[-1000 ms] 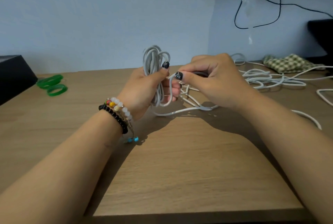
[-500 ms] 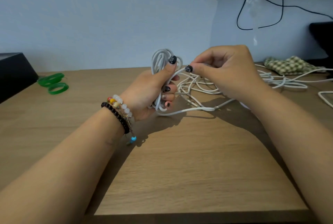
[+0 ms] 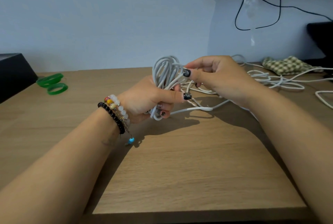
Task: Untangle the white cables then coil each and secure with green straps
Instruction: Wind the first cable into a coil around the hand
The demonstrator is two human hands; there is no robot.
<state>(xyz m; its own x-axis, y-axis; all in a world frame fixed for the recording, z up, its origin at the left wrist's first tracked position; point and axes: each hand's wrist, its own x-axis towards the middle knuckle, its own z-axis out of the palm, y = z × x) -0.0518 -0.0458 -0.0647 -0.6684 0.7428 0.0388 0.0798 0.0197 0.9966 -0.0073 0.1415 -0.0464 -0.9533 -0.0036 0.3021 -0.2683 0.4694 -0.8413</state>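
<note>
Rising beside the left hand (image 3: 149, 97) gripping the coil (image 3: 164, 72), the right hand (image 3: 214, 76) is pinching limp, light cable (image 3: 182, 78), looping another turn.

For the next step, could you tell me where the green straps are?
The green straps lie far left on the table, beside the black box.

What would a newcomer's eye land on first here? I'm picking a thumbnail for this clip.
First, the two hands at centre: the left hand grips a coil of white cable while the right hand pinches a strand at its top. Next, the loose white cables sprawled at right, and the green straps lying far left on the wooden table.
</note>
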